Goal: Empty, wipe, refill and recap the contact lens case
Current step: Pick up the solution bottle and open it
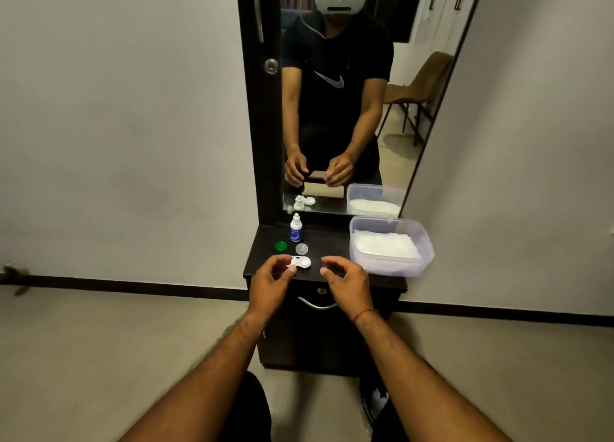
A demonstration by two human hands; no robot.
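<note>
The white contact lens case (pixel 304 262) lies uncapped on the dark cabinet top (pixel 329 242). My left hand (pixel 269 277) pinches the case's left end between thumb and forefinger. My right hand (pixel 345 277) hovers just right of the case with curled, parted fingers and holds nothing. Behind the case lie a green cap (pixel 280 246) and a clear cap (pixel 301 249), both off the case. A small solution bottle (pixel 295 229) with a blue label and white cap stands upright at the back, by the mirror.
A clear plastic box (pixel 425 252) holding white tissues sits on the right of the cabinet top. A tall mirror (pixel 335 109) rises behind it and reflects a person. Below the top is a drawer with a metal handle (pixel 315 303). Walls stand on both sides.
</note>
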